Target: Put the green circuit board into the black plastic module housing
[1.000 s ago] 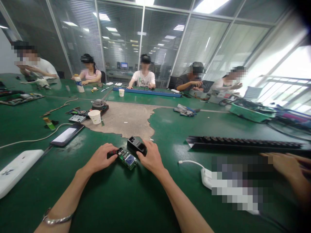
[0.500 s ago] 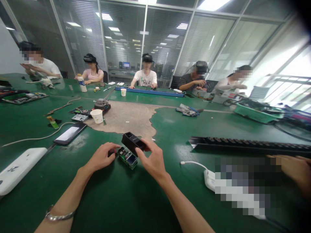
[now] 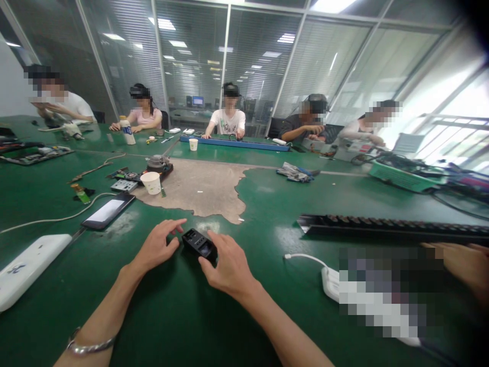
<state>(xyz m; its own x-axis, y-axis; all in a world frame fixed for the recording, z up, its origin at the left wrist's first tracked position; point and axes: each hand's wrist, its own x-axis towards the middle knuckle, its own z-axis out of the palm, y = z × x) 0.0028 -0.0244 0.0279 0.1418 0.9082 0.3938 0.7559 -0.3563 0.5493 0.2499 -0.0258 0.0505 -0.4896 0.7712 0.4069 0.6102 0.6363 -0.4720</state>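
Observation:
A small black plastic housing [image 3: 198, 243] with cut-outs lies on the green tabletop in front of me, and a little screen shows through its near opening. The circuit board is hidden under it. My right hand [image 3: 227, 262] grips the housing's right end, thumb on the near side and fingers on the far side. My left hand [image 3: 158, 245] is just left of the housing, fingers apart and holding nothing; a narrow gap seems to separate its fingertips from the housing.
Left are a phone [image 3: 109, 210] on a cable and a white power strip [image 3: 32, 270]. A paper cup [image 3: 151, 183] stands beside dismantled parts. Right are a long black slotted rail [image 3: 385, 228], a white charging cable [image 3: 305, 258] and another person's hand [image 3: 460, 267]. Gloves [image 3: 295, 172] lie farther back.
My right hand has lowered the black housing from above the circuit board down over it, covering the board. My left hand has shifted slightly and its fingers are straighter.

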